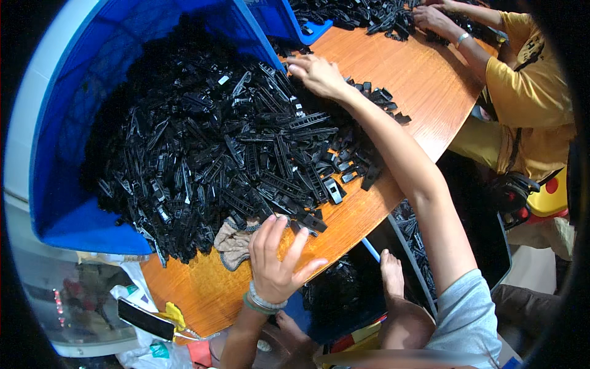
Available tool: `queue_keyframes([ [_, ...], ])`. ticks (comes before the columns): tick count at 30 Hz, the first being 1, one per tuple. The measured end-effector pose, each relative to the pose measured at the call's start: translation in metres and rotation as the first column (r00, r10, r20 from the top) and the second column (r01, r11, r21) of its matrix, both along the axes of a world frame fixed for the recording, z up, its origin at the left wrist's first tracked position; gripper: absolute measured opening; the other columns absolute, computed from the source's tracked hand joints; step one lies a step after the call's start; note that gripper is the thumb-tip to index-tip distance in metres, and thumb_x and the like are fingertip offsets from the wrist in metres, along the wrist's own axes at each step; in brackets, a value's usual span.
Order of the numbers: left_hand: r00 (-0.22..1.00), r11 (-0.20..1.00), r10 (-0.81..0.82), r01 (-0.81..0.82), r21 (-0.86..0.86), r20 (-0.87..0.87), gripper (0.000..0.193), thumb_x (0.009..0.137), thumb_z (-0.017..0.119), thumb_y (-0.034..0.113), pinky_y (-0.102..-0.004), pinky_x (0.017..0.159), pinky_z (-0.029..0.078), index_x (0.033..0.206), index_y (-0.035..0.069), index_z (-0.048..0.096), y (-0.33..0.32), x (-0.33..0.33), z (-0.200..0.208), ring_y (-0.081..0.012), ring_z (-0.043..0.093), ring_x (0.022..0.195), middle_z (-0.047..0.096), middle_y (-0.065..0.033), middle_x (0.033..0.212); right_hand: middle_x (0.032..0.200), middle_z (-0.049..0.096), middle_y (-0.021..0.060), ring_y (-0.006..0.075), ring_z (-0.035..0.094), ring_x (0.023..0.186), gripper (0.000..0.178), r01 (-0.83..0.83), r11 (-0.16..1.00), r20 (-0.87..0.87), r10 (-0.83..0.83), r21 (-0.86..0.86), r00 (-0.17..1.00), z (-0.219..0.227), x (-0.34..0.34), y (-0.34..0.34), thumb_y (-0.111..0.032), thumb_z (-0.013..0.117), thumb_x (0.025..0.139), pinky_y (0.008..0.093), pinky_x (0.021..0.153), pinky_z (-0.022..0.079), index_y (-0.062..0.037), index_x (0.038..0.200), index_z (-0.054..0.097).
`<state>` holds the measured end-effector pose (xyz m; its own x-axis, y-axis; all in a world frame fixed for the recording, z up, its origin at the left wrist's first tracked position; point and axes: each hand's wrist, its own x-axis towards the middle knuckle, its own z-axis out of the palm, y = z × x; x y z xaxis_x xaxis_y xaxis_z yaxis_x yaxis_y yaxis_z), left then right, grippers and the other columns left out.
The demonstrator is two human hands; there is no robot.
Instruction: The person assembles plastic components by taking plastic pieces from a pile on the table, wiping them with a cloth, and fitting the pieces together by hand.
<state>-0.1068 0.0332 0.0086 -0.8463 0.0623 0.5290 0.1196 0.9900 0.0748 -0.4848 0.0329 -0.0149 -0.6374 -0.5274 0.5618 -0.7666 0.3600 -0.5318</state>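
A heap of small black plastic parts (246, 160), many long and ribbed like clips, spills from a tipped blue bin (67, 141) onto the wooden table (203, 295). My left hand (273, 255), with bead bracelets at the wrist, is open with spread fingers at the near edge of the heap. Beside its fingers lies a crumpled beige knit glove (235, 245). Across the heap, my right hand (319, 75) stretches its fingers over the parts next to the bin's far wall. Nothing shows in it, though its fingertips are partly hidden.
Another person's hands (433, 21) work in a second black pile (350, 13) at the far side. A phone (145, 318) sits at the table's lower left edge near plastic bags (150, 357). Below the table edge stand containers with more black parts (415, 237).
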Motion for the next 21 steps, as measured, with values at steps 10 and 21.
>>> queue_keyframes([
  [10, 0.977, 0.978, 0.157, -0.174, 0.117, 0.143, 0.072, 0.076, 0.075, 0.052, -0.0544, 0.103, 0.038, 0.128, 0.005, 0.056, 0.019, 0.083, -0.010, -0.0465, 0.043, 0.126, 0.044, -0.0271, 0.138, 0.109, 0.065, 0.0210, 0.0415, 0.060, 0.103, 0.050, -0.267, 0.909, 0.101, 0.248, 0.319, 0.963, -0.009, 0.045, 0.007, -0.049, 0.039, 0.100, 0.0562, 0.092, 0.043, -0.0082, 0.112, 0.065],
  [21, 0.978, 0.987, 0.091, -0.114, 0.115, 0.186, 0.058, 0.083, 0.071, 0.046, -0.0498, 0.100, 0.042, 0.124, 0.008, 0.058, 0.035, 0.101, -0.003, -0.0404, 0.047, 0.125, 0.049, -0.0222, 0.136, 0.144, 0.044, 0.0220, 0.0337, 0.033, 0.140, 0.054, -0.044, 0.997, 0.115, 0.037, 0.066, 0.993, 0.000, 0.009, 0.186, -0.049, 0.040, 0.100, 0.0444, 0.116, 0.022, -0.0093, 0.135, 0.054],
])
